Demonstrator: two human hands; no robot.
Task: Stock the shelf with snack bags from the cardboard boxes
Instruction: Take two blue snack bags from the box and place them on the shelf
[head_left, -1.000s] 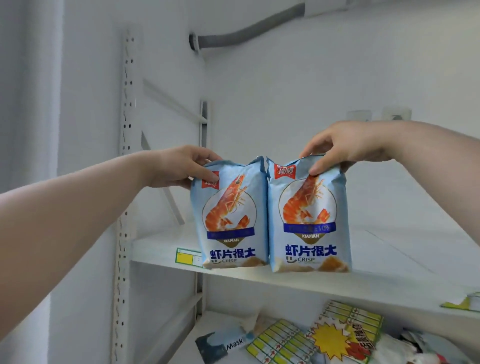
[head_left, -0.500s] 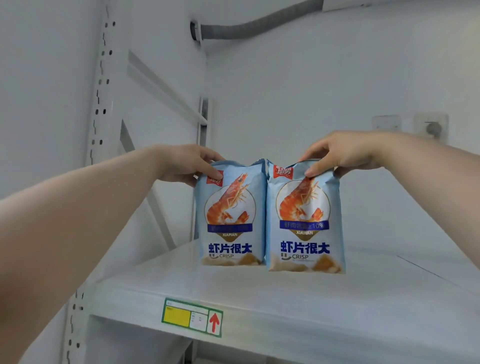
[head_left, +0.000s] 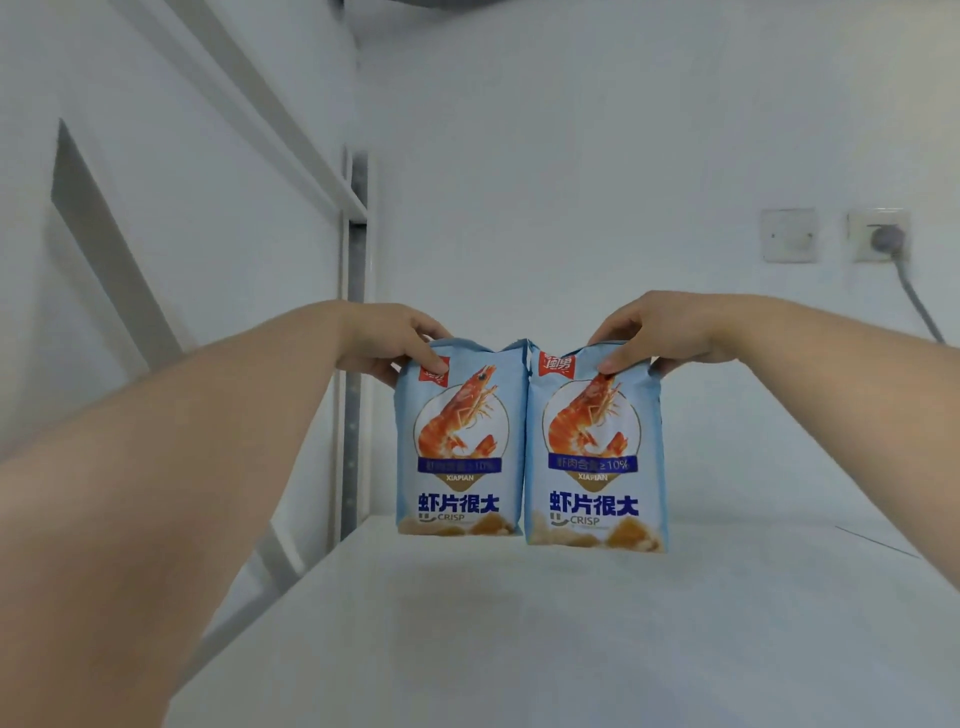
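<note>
Two light-blue shrimp crisp bags stand upright side by side, touching, deep on the white shelf (head_left: 571, 623). My left hand (head_left: 387, 340) pinches the top left corner of the left bag (head_left: 460, 447). My right hand (head_left: 660, 332) pinches the top edge of the right bag (head_left: 595, 457). Both bags rest with their bottoms on the shelf board near the back wall. No cardboard box is in view.
A white perforated shelf upright (head_left: 353, 364) stands just left of the bags, with a diagonal brace (head_left: 119, 270) on the left side. On the back wall at the right are a switch plate (head_left: 788, 235) and a socket with a grey plug and cable (head_left: 888, 240).
Both hands carried the bags from the shelf's front edge to deep near the back wall. The view moved closer and higher, so the lower shelf and the price label dropped out of sight.
</note>
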